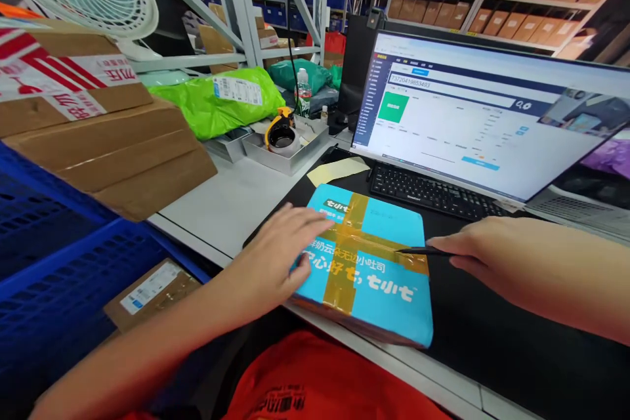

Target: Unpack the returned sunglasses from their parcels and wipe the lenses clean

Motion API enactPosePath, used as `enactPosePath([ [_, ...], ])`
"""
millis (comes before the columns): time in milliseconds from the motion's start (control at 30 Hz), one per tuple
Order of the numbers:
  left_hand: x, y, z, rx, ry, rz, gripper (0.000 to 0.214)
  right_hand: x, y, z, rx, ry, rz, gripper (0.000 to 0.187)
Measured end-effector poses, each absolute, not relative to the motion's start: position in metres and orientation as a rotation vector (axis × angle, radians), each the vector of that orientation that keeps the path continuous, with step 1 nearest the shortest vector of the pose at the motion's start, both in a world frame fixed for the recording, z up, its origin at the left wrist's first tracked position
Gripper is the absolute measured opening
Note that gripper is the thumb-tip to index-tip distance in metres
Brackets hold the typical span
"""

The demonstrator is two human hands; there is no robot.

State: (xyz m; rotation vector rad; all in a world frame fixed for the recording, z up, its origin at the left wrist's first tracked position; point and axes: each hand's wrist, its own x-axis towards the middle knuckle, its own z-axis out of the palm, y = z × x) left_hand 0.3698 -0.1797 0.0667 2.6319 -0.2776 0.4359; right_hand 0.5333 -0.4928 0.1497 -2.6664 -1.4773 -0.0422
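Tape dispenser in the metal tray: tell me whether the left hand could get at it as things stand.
Probably yes. The left hand lies flat and empty on the blue parcel, and only bare white table lies between it and the tape dispenser, which sits uncovered in the open tray.

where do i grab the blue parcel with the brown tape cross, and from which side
Likely the near edge of the blue parcel, from the front of the desk, thumb on top. It lies flat, that edge by the desk rim; the black keyboard crowds the far side, the left hand covers its left and the right hand holds a thin black tool over its right.
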Motion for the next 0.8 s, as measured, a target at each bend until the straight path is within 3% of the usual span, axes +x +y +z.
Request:
enactPosePath([
  [100, 0.383, -0.192, 0.077, 2.697, -0.388, 0.291, 0.045, 0.542, -0.539, 0.152, -2.753, -1.584, 0.147, 0.031],
  [200, 0.39, -0.204, 0.076, 2.777, -0.356, 0.329, 0.069, 0.556, -0.582, 0.147, -2.876, -1.461, 0.217, 0.032],
  [333, 0.392, -0.208, 0.072, 2.867, -0.435, 0.363, 0.077, 0.563, -0.572, 0.137, -2.799, -1.258, 0.144, 0.033],
  [467, 0.401, -0.21, 0.078, 2.889, -0.4, 0.315, 0.061, 0.561, -0.492, 0.112, -2.528, -0.967, -0.019, 0.042],
  [533, 0.411, -0.212, 0.084, 2.897, -0.323, 0.238, 0.049, 0.565, -0.458, 0.093, -2.463, -0.926, -0.082, 0.068],
  [600, 0.421, -0.214, 0.087, 2.912, -0.264, 0.153, 0.045, 0.572, -0.44, 0.073, -2.4, -0.893, -0.017, 0.075],
  [800, 0.428, -0.215, 0.086, 2.881, -0.258, 0.213, 0.047, 0.588, -0.443, 0.04, -2.111, -0.725, 0.161, 0.059],
])
